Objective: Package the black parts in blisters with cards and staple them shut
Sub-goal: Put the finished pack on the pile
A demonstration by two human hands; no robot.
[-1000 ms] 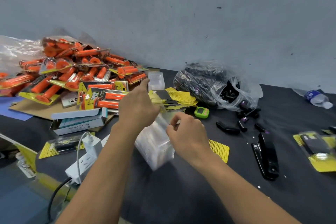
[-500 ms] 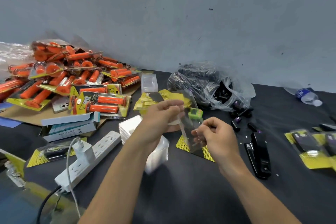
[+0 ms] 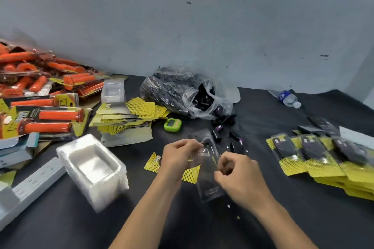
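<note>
Clear blister (image 3: 209, 185) btwn fingers (image 3: 192, 144) of L hand (image 3: 178, 157) & R hand (image 3: 239, 177)

Lettering on the yellow cards (image 3: 139, 107) is unreadably blurred.

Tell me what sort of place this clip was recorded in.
Probably a small hand-packing workbench: a stack of empty blisters, a heap of yellow cards and rows of finished packs lie on the black table, while the left hand and right hand hold a clear blister.
</note>
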